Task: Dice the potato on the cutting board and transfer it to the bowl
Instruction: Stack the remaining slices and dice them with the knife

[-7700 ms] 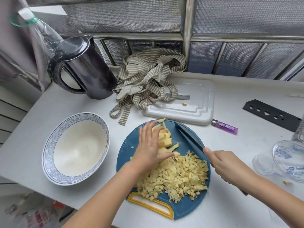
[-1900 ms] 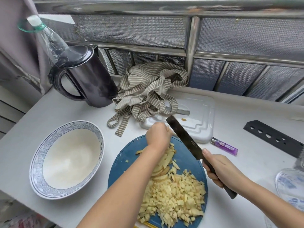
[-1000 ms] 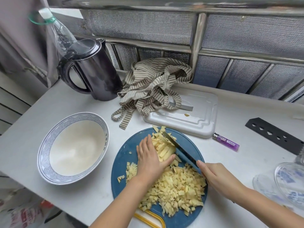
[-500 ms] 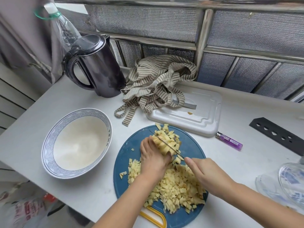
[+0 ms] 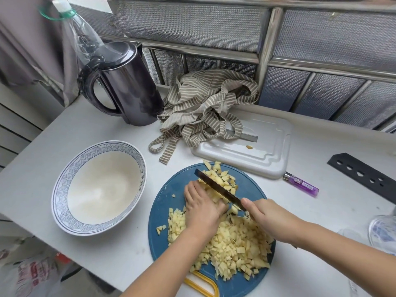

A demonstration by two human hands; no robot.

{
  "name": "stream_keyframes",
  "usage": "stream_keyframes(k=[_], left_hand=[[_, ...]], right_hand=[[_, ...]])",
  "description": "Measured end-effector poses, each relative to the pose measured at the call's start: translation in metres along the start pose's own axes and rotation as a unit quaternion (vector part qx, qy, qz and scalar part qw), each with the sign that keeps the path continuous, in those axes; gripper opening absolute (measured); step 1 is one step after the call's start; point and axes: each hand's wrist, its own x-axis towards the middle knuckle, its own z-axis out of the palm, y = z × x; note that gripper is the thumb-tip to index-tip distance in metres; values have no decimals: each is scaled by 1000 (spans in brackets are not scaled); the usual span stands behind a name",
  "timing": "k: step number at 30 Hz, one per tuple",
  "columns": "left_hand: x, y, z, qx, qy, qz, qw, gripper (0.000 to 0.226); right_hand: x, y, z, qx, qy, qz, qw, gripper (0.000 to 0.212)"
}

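Worktop: a white worktop (image 5: 64,133) is seen from above, with a metal-mesh window frame along its 12 o'clock edge.
Cutting board: a round blue cutting board (image 5: 169,198) is laid flat near the worktop's 6 o'clock edge, with a yellow handle loop (image 5: 203,286) at the board's own 6 o'clock edge.
Potato: a bunch of uncut potato (image 5: 214,192) is gathered on the board's 12 o'clock half, under the left hand and against the blade. Cut bits are scattered beyond the blade toward 12 o'clock.
Diced potato: a wide heap of diced potato (image 5: 237,247) is spread over the board from 4 to 6 o'clock, with a few loose pieces at 8 o'clock.
Knife: a dark knife (image 5: 218,189) is set across the potato, tip pointed to 10 o'clock.
Left hand: the left hand (image 5: 201,209) is placed on the potato, fingers curled down over it and knuckles held against the flat of the blade.
Right hand: the right hand (image 5: 270,219) is wrapped round the knife's handle, fingers closed on it. The handle is hidden by the hand.
Bowl: a white bowl (image 5: 98,189) with a blue patterned rim is stood at 9 o'clock from the board, apart from it. All the potato is on the board.
Kettle: a dark kettle (image 5: 130,91) is stood at 11 o'clock, its handle turned to 9 o'clock, with a clear plastic bottle (image 5: 79,35) behind it.
Cloth: a striped cloth (image 5: 203,108) is heaped at 12 o'clock, partly draped over a white plastic tray (image 5: 257,155) at 1 o'clock.
Lighter: a purple lighter (image 5: 301,186) is laid at 2 o'clock from the board, just beside the tray's corner.
Black strip: a black strip with holes (image 5: 364,179) is laid at 3 o'clock, well apart from the board.
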Motion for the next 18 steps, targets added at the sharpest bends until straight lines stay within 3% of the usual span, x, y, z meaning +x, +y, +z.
stream_keyframes(k=[5, 7, 10, 15, 18], left_hand=[[-1, 1, 0, -1, -6, -9, 1000, 88], [-2, 3, 2, -6, 55, 5, 998, 84], [1, 6, 2, 0, 68, -5, 998, 83], [4, 4, 0, 28, 53, 2, 998, 85], [1, 1, 4, 45, -8, 0, 999, 94]], right_hand=[[4, -8, 2, -44, -2, 1, 999, 55], [8, -10, 3, -47, -1, 2, 999, 56], [14, -11, 7, -49, 1, -1, 999, 57], [18, -10, 10, -38, -1, 2, 999, 57], [27, -13, 14, -50, 2, -6, 999, 58]])
